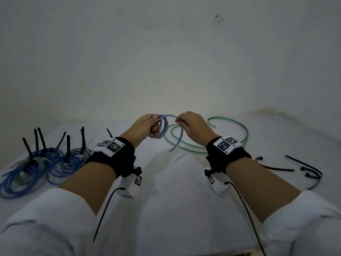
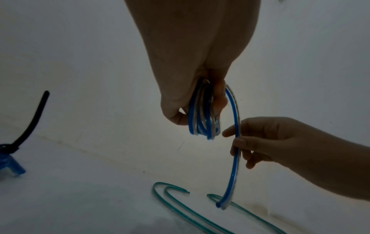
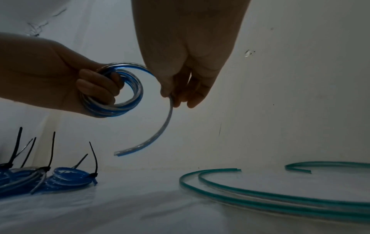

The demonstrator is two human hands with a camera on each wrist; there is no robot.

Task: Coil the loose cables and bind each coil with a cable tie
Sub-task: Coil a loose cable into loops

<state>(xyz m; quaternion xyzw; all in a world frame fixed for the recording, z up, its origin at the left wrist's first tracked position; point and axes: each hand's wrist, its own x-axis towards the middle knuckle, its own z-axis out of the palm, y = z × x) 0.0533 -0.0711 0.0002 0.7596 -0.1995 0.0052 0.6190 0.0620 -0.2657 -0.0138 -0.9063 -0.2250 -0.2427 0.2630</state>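
- Inside the curled left hand [image 1: 145,126] fingers, a coiled blue-and-clear plastic cable [image 1: 160,128] is gripped.
- Between right hand [image 1: 192,124] thumb and fingers, its loose tail [image 3: 160,131] is pinched.

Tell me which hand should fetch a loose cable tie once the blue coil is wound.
Probably right: the loose cable ties lie beside the right hand, and the left hand holds the blue coil.

White table [image 1: 166,200] is carrying tied blue coils [image 1: 36,167] along its left edge, a loose green cable [image 1: 212,145] mid-back, black cable ties [image 1: 310,170] lying right.
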